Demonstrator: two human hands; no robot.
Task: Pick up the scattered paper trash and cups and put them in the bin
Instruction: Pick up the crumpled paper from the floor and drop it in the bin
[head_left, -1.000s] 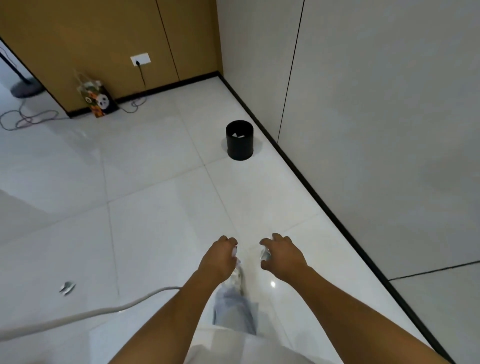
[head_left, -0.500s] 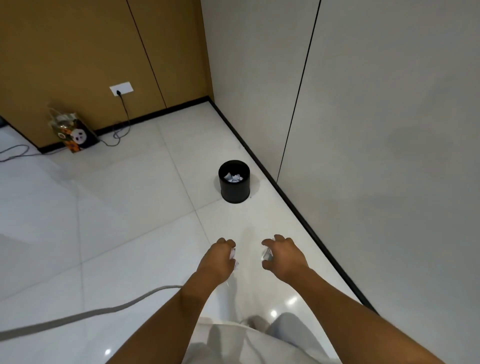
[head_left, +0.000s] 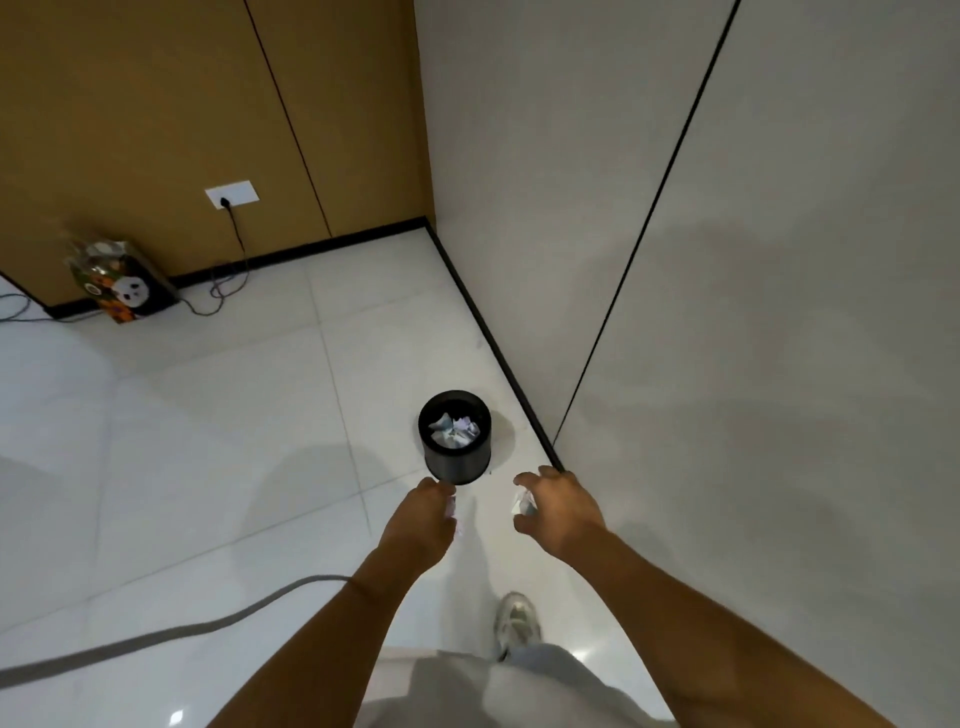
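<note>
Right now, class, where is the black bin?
In the head view, the black bin stands on the white floor by the right-hand wall's baseboard, just beyond both hands.

A crumpled paper scrap (head_left: 451, 512) sits in my left hand (head_left: 423, 519), another scrap (head_left: 522, 505) in my right hand (head_left: 558, 512); the black bin (head_left: 457, 462) stands upright by the wall, holding crumpled paper (head_left: 453, 430).

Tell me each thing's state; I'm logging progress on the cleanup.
bin: upright, open, crumpled paper inside
left hand: grips white paper scrap
right hand: grips crumpled scrap
plug: plugged into wall socket
gift bag: standing against the wall
</note>
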